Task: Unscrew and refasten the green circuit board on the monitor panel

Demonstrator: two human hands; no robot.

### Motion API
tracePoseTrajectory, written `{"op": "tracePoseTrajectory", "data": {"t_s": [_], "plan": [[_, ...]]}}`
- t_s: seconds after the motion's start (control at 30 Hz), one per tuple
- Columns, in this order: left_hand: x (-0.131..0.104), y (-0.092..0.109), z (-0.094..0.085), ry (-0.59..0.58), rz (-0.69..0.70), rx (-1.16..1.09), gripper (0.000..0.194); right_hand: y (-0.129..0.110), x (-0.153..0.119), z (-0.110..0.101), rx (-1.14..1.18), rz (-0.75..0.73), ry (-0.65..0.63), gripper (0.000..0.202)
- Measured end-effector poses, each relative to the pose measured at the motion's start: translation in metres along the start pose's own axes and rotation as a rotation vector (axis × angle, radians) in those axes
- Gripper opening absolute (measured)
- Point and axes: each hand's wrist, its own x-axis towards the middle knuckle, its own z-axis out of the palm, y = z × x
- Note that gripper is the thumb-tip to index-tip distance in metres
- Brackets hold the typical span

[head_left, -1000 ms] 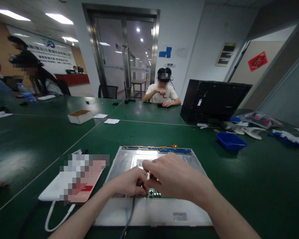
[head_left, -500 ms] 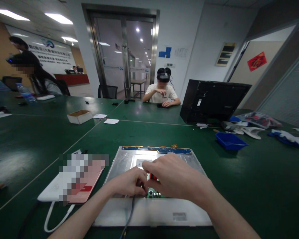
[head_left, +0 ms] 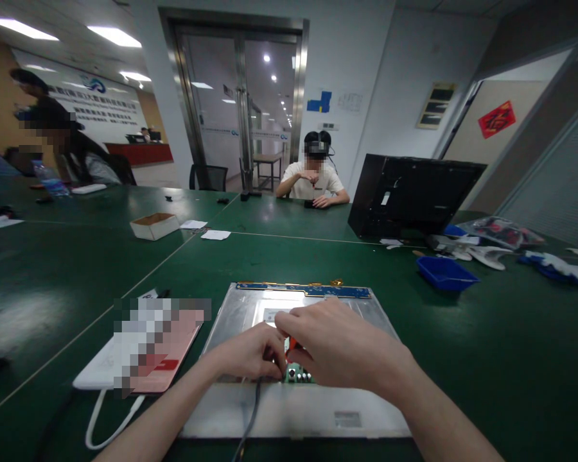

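Observation:
In front of me on the table lies a flat, silver-backed display panel [head_left: 313, 410] with a blue circuit strip [head_left: 337, 292] along its far edge. A small green circuit board [head_left: 301, 375] shows on it, largely covered by my hands. My right hand [head_left: 332, 340] is closed from above round a red-handled screwdriver [head_left: 291, 344], whose tip is hidden. Touching the board's left end, my left hand [head_left: 255, 353] has its thumb and fingers pinched together; what they hold is hidden. A dark cable [head_left: 253, 417] runs from below my left fingers toward me.
Left of the panel are a white power bank-like slab [head_left: 96, 366] and a pink slab [head_left: 158, 378] with a white cable [head_left: 94, 417]. Farther off stand a white box [head_left: 157, 229], a blue tray [head_left: 446, 274] and a black monitor [head_left: 414, 199]. A person [head_left: 315, 176] sits opposite.
The screwdriver's handle now shows more orange-red and less black between my fingers, as if turned. My two hands have otherwise hardly moved, and the panel lies as before.

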Motion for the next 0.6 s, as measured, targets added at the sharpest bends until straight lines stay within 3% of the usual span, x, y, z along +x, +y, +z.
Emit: {"op": "tracePoseTrajectory", "data": {"t_s": [0.13, 0.4, 0.6], "plan": [[0.0001, 0.0016, -0.0011, 0.021, 0.038, 0.012, 0.011, 0.0003, 0.0016, 0.0007, -0.031, 0.071, -0.008, 0.011], [-0.0007, -0.0025, 0.0012, -0.005, 0.019, 0.014, 0.012, 0.0023, -0.0022, -0.0037, 0.013, -0.041, -0.012, 0.015], [-0.0010, -0.0017, 0.0001, -0.005, 0.013, -0.017, 0.015, 0.0037, 0.0014, -0.0008, -0.036, 0.060, 0.032, 0.012]]}}
